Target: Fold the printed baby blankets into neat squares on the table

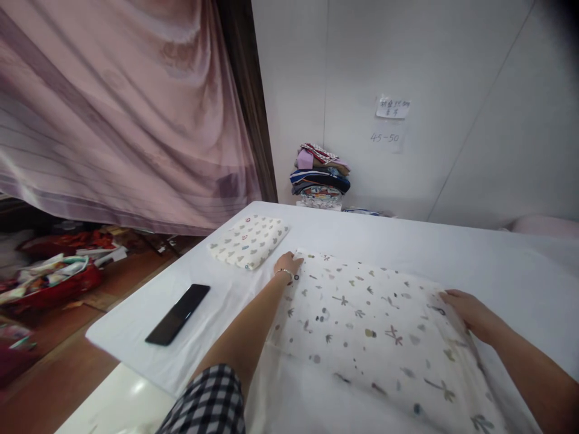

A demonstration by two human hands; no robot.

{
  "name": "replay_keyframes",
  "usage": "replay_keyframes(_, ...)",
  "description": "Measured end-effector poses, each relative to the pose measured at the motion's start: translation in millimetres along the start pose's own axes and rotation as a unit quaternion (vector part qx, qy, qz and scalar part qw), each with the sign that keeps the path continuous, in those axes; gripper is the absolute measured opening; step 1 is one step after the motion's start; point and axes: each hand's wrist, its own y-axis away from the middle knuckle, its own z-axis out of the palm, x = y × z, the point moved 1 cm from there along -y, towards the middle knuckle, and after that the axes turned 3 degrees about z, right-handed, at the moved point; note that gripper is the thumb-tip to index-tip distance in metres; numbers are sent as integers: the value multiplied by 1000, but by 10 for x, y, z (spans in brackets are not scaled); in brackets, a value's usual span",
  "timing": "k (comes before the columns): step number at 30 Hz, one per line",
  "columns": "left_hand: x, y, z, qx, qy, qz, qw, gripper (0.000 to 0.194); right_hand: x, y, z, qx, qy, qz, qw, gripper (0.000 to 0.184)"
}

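Checked sleeve (pixel 208 401) nearest; printed cloth (pixel 357 313) between both hands (pixel 286 264) (pixel 465 310), pinched at far corners.

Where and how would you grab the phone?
I'd pinch the phone across its narrow width, at mid-length, coming from above with thumb and fingers on opposite long edges. It lies flat and thin on the table, and both long edges look unobstructed.

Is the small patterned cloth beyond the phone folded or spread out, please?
Folded: the small patterned cloth lies as a compact, thick pad with rounded edges.
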Motion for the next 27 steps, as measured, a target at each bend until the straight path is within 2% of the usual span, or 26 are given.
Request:
replay_keyframes(3, 113, 138, 29, 24, -34, 84, 996, 22, 16, -24, 13, 0, 8, 38, 999, 45)
replay_keyframes(6, 207, 313, 69, 33, -51, 167, 984, 23, 35, -42, 32, 16, 38, 19, 999, 43)
replay_keyframes(9, 219, 422, 78, 35, -51, 198, 978, 24, 59, -54, 45, 27, 46, 3, 999, 41)
replay_keyframes(12, 170, 428, 60, 36, -37, 184, 982, 21, 63, -40, 47, 35, 39, 4, 999, 44)
replay_keyframes(16, 122, 335, 44, 28, 6, 129, 991, 17, 29, 8, 51, 35, 52, 10, 998, 47)
replay_keyframes(23, 157, 45, 45, -19, 104, 23, 994, 21, 33, -16, 62, 41, 81, 18, 996, 53)
replay_keyframes(27, 125, -135, 52, -23, 145, -20, 989, 26, 94, -75, 53, 51, 94, 11, 994, 54)
